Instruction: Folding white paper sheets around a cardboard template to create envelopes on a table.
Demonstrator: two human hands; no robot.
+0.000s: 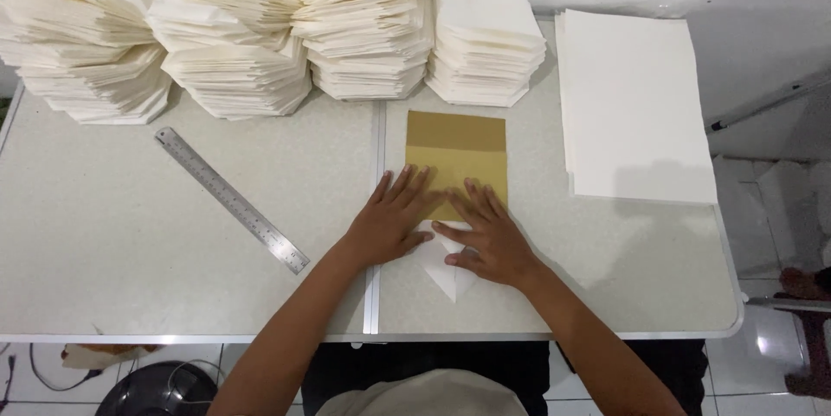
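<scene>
Head view: my left hand [387,221] and right hand [486,238] lie flat, fingers spread, gripping nothing, pressing a gold paper sheet [456,156] onto the bench [130,234]. The sheet sits near the bench's middle, just right of its centre seam, long axis running from near edge to far edge. Its white folded point [446,270] aims at the near edge. A steel ruler [231,199] lies diagonally left. Folded cream stacks [260,44] line the far edge; flat white sheets [632,104] occupy the far right corner.
</scene>
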